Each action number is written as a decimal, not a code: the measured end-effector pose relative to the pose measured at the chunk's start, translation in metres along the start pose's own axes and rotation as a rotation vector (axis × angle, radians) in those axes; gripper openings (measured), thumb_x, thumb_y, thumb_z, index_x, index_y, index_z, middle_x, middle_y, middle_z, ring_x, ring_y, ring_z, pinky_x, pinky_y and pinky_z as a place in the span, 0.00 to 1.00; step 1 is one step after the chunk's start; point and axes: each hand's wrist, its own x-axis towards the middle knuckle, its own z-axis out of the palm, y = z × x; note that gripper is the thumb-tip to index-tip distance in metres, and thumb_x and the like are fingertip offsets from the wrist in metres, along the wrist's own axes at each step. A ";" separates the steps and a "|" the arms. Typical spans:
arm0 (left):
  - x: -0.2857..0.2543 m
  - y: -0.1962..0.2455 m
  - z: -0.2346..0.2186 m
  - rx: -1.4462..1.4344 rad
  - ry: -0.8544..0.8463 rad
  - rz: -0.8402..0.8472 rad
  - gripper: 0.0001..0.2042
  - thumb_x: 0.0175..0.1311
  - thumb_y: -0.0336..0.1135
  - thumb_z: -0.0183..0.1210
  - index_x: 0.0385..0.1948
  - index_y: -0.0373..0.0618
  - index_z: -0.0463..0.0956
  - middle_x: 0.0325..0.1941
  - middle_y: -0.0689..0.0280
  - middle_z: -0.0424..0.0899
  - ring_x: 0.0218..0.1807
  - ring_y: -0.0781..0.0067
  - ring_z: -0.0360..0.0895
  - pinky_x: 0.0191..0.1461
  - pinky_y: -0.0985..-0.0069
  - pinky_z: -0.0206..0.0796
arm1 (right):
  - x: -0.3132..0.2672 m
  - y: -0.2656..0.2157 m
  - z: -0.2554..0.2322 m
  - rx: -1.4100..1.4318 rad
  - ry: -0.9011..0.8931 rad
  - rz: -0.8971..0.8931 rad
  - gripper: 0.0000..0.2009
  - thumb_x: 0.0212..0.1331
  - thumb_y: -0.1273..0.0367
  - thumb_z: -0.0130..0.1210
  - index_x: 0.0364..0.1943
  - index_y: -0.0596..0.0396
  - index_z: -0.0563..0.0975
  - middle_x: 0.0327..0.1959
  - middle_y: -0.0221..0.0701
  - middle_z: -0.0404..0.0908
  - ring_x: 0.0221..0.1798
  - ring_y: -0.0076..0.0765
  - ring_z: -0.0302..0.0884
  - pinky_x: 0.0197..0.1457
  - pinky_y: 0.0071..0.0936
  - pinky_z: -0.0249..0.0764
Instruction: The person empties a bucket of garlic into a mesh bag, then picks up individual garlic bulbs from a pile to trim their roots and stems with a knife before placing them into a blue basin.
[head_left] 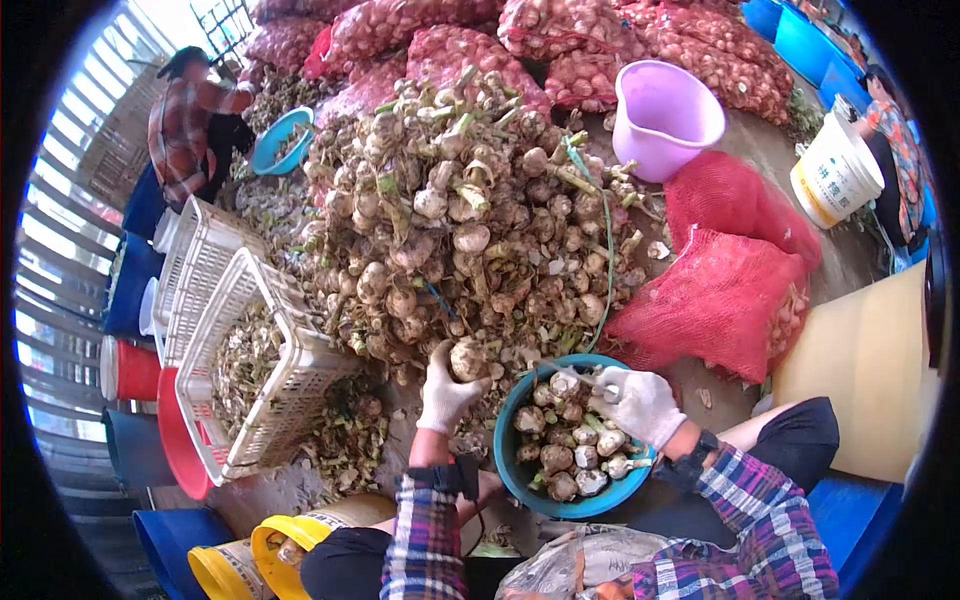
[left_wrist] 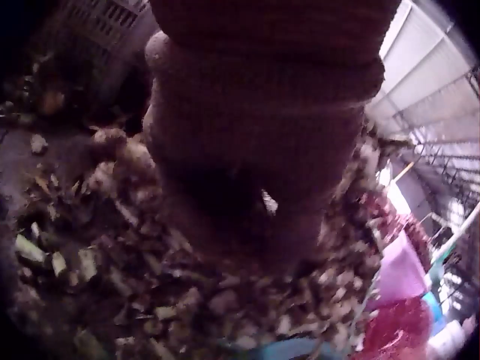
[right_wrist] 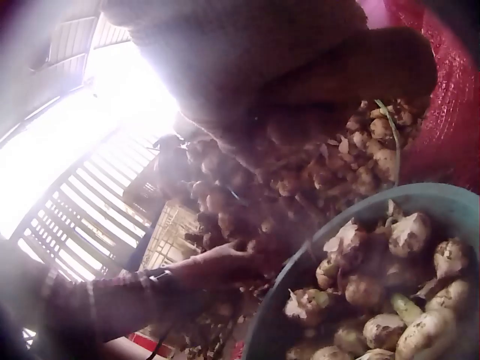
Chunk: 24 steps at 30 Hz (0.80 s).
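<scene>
In the head view my white-gloved left hand [head_left: 447,397] grips a garlic bulb [head_left: 468,358] in front of a large heap of garlic [head_left: 470,230]. My right hand [head_left: 640,405], also gloved, holds a thin-bladed cutting tool [head_left: 562,370], its blade pointing left over the rim of a teal basin [head_left: 506,470]. Several trimmed garlic bulbs [head_left: 585,457] lie in that basin. Dark glove fabric [left_wrist: 255,127] fills much of the left wrist view and hides the bulb. In the right wrist view the right hand [right_wrist: 300,82] is above the basin [right_wrist: 281,300], the tool hidden.
White plastic crates [head_left: 290,370] with trimmings stand left, near yellow buckets [head_left: 262,545]. Red mesh sacks [head_left: 710,295] lie right, below a purple bucket [head_left: 660,120]. Full garlic sacks [head_left: 440,40] line the back. Two other people sit at the far left [head_left: 180,130] and far right [head_left: 893,150].
</scene>
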 end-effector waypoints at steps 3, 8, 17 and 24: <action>-0.028 0.073 -0.001 -0.365 -0.230 0.004 0.40 0.42 0.30 0.72 0.62 0.34 0.63 0.55 0.58 0.77 0.55 0.70 0.76 0.59 0.73 0.70 | 0.005 -0.028 0.000 0.028 0.135 -0.223 0.08 0.59 0.60 0.56 0.29 0.45 0.76 0.22 0.37 0.77 0.27 0.49 0.78 0.28 0.44 0.72; -0.079 0.134 0.009 -0.398 -0.313 0.132 0.37 0.45 0.29 0.71 0.59 0.34 0.61 0.52 0.60 0.80 0.52 0.69 0.78 0.57 0.71 0.72 | 0.001 -0.042 -0.006 -0.072 0.170 -0.414 0.05 0.55 0.65 0.56 0.34 0.45 0.75 0.25 0.31 0.79 0.31 0.42 0.81 0.31 0.40 0.75; -0.126 0.123 0.018 -0.533 -0.286 -0.065 0.37 0.56 0.25 0.66 0.66 0.45 0.53 0.61 0.58 0.72 0.60 0.67 0.74 0.63 0.68 0.69 | -0.034 -0.062 -0.021 -0.195 0.168 -0.584 0.06 0.44 0.67 0.60 0.27 0.47 0.76 0.22 0.29 0.74 0.29 0.39 0.78 0.34 0.37 0.71; -0.138 0.138 0.009 -0.728 -0.309 -0.119 0.29 0.61 0.25 0.61 0.63 0.42 0.58 0.60 0.58 0.73 0.58 0.67 0.75 0.62 0.69 0.71 | -0.028 -0.058 -0.018 -0.131 0.262 -0.667 0.07 0.42 0.69 0.60 0.28 0.49 0.77 0.23 0.29 0.74 0.29 0.39 0.78 0.34 0.36 0.73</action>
